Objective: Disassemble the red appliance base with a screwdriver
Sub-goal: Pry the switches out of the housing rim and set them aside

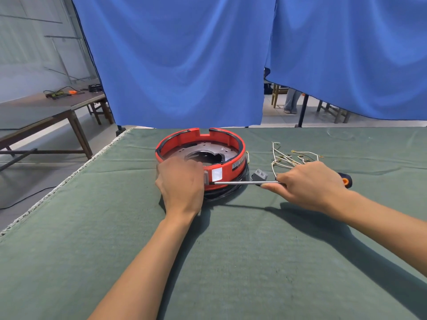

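Observation:
The round red appliance base lies open side up on the green table, a dark metal plate inside it and a black cord under its near edge. My left hand grips its near left rim. My right hand holds a screwdriver with a black and orange handle. The long metal shaft lies level, pointing left, and its tip touches the base's near side wall beside a white label.
A grey plug lies just right of the base, under the shaft. A bundle of loose white wires lies further right. Green cloth covers the table; its left edge is frayed. Blue curtains hang behind; another table stands far left.

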### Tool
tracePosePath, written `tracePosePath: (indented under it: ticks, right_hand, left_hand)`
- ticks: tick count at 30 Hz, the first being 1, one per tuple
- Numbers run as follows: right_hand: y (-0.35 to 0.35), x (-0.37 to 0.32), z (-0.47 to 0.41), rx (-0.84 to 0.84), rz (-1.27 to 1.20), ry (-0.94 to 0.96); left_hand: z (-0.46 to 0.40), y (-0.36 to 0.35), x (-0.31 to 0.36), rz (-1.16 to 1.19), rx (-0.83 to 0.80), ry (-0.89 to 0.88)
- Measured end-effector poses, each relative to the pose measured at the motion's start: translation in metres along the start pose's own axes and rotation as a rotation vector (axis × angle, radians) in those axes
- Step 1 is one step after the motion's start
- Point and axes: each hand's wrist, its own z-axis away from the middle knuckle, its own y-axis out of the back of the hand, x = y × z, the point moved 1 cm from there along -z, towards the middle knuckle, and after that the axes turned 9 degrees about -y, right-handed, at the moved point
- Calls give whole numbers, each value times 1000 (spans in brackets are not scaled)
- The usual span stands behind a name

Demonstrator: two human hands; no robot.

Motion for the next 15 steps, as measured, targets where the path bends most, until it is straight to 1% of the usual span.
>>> tracePosePath:
  ticks: [8,12,15]
  right_hand:
    - [-7,-4,3,-119,-221,-83]
    - [-18,-4,0,-139,-239,-94]
    - [-27,-2,-5,-140,-205,-63]
  left_hand:
    - [0,1,3,-3,-15,8]
    - [0,1,3,1,-13,14]
    - [0,0,3,11,-14,14]
